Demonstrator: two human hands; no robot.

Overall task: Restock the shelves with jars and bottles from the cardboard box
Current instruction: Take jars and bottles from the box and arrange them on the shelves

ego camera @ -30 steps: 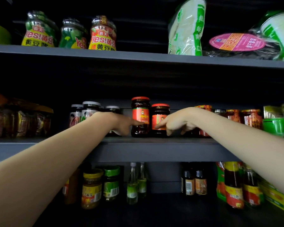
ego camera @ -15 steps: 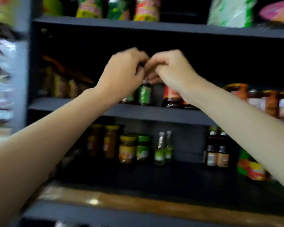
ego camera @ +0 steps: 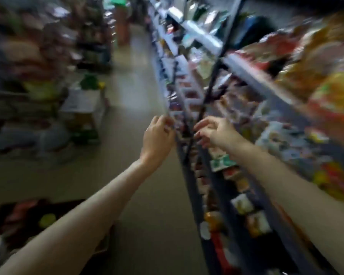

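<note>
The view is heavily blurred and looks down a shop aisle. My left hand (ego camera: 157, 135) hovers in the air over the aisle floor with its fingers loosely curled and nothing in it. My right hand (ego camera: 214, 132) is held out beside it, fingers spread and relaxed, empty, just in front of the dark shelf unit (ego camera: 199, 195). Blurred jars and packets (ego camera: 240, 203) fill the shelves on the right. At the lower left, partly under my left forearm, lies the open box (ego camera: 24, 217) with reddish and green items inside.
The beige aisle floor (ego camera: 139, 100) runs away from me between the shelves. A pale carton (ego camera: 83, 104) with green goods on top stands on the floor at the left, before more blurred stock.
My head has swung left, from facing the jar shelf to looking along the aisle. Both hands have come off the jars and now hang empty and apart in front of me.
</note>
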